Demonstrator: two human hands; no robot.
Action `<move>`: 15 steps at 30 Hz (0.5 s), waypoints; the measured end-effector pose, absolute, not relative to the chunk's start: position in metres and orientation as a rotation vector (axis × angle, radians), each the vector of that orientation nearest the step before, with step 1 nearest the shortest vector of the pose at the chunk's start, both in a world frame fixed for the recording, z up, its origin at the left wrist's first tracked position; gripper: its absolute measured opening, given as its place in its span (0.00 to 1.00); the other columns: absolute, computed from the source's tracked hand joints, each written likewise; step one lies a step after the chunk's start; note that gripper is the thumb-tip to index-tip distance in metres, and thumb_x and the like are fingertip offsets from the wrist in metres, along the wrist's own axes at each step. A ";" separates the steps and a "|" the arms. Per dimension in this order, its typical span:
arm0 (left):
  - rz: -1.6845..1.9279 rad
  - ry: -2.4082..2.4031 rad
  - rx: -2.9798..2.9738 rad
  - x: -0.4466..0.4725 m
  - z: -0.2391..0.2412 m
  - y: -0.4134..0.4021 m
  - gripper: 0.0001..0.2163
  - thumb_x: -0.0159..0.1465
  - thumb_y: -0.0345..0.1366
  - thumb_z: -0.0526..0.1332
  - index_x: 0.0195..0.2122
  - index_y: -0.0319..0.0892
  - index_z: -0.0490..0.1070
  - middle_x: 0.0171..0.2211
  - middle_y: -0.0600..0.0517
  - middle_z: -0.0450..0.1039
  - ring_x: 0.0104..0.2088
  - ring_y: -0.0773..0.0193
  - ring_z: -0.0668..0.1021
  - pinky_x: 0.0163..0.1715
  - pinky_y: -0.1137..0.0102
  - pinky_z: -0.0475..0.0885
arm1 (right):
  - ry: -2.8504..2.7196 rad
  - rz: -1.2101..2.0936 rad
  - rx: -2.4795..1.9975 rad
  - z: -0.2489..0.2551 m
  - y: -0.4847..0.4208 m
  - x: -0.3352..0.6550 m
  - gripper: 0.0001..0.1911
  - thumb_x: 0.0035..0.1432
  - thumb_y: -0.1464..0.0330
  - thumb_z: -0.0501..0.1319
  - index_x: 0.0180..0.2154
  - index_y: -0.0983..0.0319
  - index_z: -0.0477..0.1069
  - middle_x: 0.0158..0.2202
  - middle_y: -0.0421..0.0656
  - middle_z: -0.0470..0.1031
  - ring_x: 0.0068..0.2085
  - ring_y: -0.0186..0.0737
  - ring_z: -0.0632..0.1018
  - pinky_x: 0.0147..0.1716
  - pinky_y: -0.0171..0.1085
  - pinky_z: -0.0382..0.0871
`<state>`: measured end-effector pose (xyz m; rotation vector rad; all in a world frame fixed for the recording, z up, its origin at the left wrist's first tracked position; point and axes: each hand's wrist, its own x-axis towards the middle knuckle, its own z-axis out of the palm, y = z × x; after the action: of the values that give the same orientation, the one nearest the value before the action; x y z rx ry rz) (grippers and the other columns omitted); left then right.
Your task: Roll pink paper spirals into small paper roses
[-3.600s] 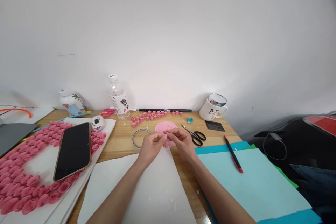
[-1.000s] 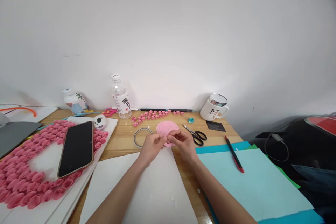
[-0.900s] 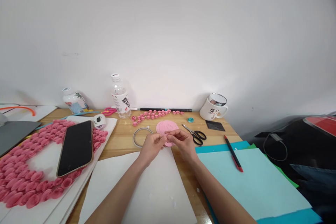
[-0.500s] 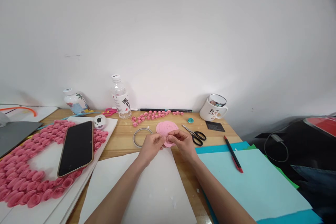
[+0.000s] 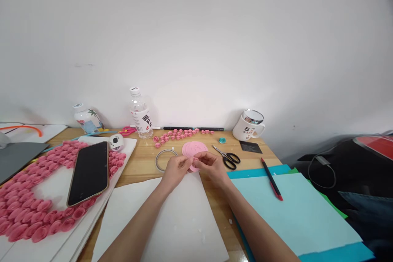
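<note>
My left hand (image 5: 175,172) and my right hand (image 5: 214,168) meet over the far edge of a white sheet (image 5: 181,221), fingertips pinched together. Between them is a small pink paper piece (image 5: 194,163), mostly hidden by the fingers. Just behind lie pink paper circles (image 5: 194,147) with curved lines on them. A roll of tape (image 5: 156,159) lies beside my left hand, and black-handled scissors (image 5: 229,159) rest to the right of my right hand. Several small rolled pink paper flowers (image 5: 178,134) are scattered farther back.
At left, a phone (image 5: 89,174) lies on a board covered with pink paper flowers (image 5: 39,231). A plastic bottle (image 5: 141,116) and a white mug (image 5: 247,127) stand near the wall. Blue paper (image 5: 294,217) with a pen (image 5: 272,180) lies at right.
My fingertips have drawn slightly closer together around the pink paper piece. The view has shifted very slightly; the things on the table stay where they were.
</note>
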<state>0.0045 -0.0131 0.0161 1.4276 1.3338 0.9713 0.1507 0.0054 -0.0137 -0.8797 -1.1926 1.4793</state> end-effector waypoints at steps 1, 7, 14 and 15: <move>0.962 1.338 1.449 0.004 0.016 -0.013 0.17 0.54 0.47 0.56 0.15 0.38 0.65 0.15 0.55 0.64 0.20 0.68 0.69 0.22 0.75 0.62 | -1.199 1.480 -0.885 -0.015 0.006 0.151 0.12 0.38 0.66 0.70 0.29 0.62 0.73 0.24 0.40 0.74 0.27 0.34 0.74 0.31 0.35 0.69; 0.932 1.340 1.435 0.004 0.017 -0.014 0.18 0.53 0.47 0.55 0.14 0.39 0.63 0.14 0.54 0.65 0.20 0.67 0.68 0.22 0.74 0.63 | -1.198 1.468 -0.918 -0.015 0.005 0.150 0.13 0.36 0.66 0.71 0.27 0.63 0.73 0.26 0.41 0.74 0.28 0.34 0.73 0.31 0.35 0.69; 0.951 1.279 1.336 0.004 0.024 -0.017 0.17 0.53 0.46 0.58 0.17 0.37 0.70 0.17 0.50 0.70 0.20 0.67 0.70 0.23 0.74 0.65 | -1.162 1.445 -0.842 -0.014 0.003 0.147 0.12 0.34 0.69 0.71 0.25 0.62 0.73 0.25 0.39 0.72 0.26 0.33 0.72 0.29 0.37 0.68; 0.956 1.275 1.315 0.004 0.024 -0.017 0.17 0.53 0.46 0.58 0.17 0.37 0.71 0.18 0.50 0.71 0.20 0.67 0.71 0.23 0.74 0.65 | -1.166 1.424 -0.833 -0.014 0.003 0.146 0.11 0.35 0.69 0.71 0.25 0.62 0.72 0.25 0.39 0.72 0.26 0.34 0.72 0.29 0.37 0.68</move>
<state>0.0040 -0.0170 0.0236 1.3146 1.2754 0.9563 0.1460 0.0030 -0.0140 -0.8330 -1.1656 1.4238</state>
